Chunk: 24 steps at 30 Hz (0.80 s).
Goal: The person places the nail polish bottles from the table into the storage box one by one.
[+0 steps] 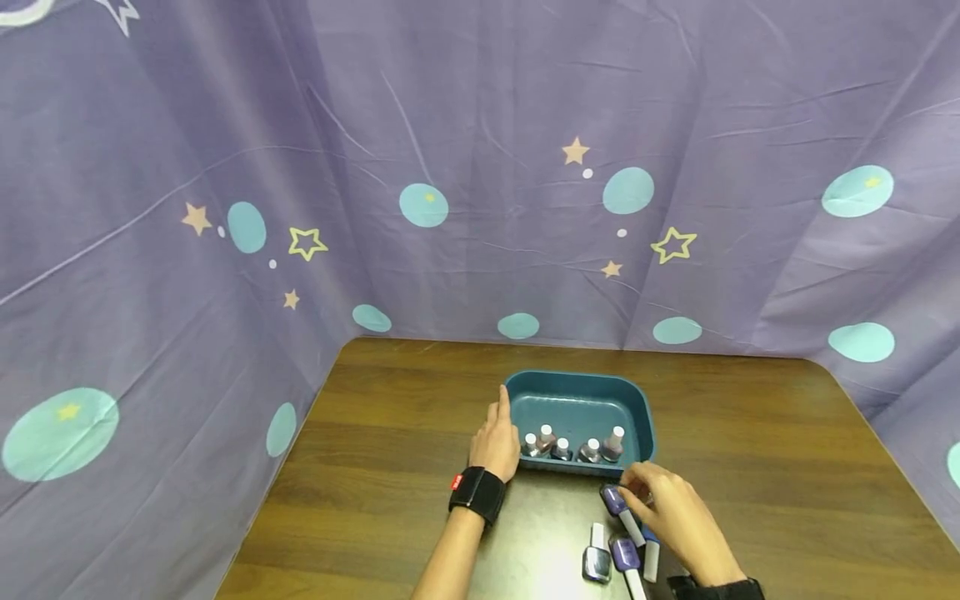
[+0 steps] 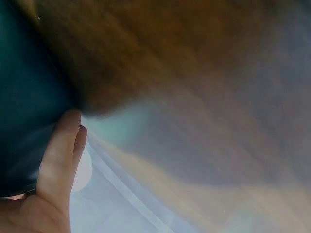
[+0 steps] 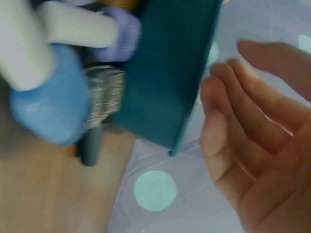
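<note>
A teal plastic tray [image 1: 577, 402] holds several nail polish bottles [image 1: 589, 451] with white caps along its near side. My left hand [image 1: 495, 446] rests against the tray's left side, fingers straight along the outer wall in the left wrist view. My right hand [image 1: 671, 508] hovers just off the tray's near right corner, its fingers loosely bent with nothing between them in the right wrist view. Beside it lie a purple nail polish bottle [image 1: 613, 499], a second purple bottle [image 1: 624, 553], a blue bottle [image 3: 51, 104] and a dark bottle [image 1: 597, 564]. A glittery silver bottle [image 3: 105, 94] shows too.
The wooden table [image 1: 405, 433] extends to both sides of the tray. A purple curtain [image 1: 487, 250] with stars and spots hangs behind its far edge and along the left. Black bands [image 1: 477, 493] circle both wrists.
</note>
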Motion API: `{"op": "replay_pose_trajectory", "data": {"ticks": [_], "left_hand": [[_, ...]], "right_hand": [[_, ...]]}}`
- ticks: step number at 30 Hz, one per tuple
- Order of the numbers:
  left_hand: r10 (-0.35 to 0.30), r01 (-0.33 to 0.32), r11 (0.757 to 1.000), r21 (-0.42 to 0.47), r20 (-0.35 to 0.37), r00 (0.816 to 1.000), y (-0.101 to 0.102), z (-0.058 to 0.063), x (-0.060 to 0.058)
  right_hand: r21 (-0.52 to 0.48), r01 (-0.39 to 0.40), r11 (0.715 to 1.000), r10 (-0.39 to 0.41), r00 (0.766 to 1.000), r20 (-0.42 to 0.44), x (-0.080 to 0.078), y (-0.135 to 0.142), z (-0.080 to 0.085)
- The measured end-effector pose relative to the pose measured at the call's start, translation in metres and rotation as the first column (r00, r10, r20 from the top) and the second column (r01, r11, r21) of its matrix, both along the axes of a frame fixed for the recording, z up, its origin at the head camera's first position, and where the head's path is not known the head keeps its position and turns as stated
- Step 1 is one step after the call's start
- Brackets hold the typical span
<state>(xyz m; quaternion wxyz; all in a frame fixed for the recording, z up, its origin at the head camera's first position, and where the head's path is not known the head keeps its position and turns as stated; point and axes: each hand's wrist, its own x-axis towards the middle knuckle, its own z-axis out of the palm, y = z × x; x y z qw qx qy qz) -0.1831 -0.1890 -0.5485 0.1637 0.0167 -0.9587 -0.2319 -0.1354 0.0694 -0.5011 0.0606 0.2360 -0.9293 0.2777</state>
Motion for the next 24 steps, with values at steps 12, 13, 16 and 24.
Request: {"op": "replay_pose_trajectory", "data": {"ticks": [12,13,16,24], "left_hand": [[-0.004,0.004,1.000,0.004,0.010,1.000,0.000,-0.001,0.001],[-0.007,0.007,1.000,0.005,0.011,1.000,0.000,-0.001,0.001],[-0.010,0.009,1.000,0.013,0.015,1.000,0.000,0.001,0.001],[-0.002,0.002,1.000,0.001,0.001,1.000,0.002,0.001,0.001]], "right_hand": [[0.093,-0.044,0.995,0.039,0.997,0.064,0.011,0.005,-0.033],[0.095,-0.033,0.995,0.026,0.997,0.069,0.011,0.004,-0.033],[0.107,0.003,0.994,-0.011,0.997,0.074,0.010,0.003,-0.033],[0.123,0.038,0.992,-0.047,0.996,0.076,0.008,0.004,-0.039]]}}
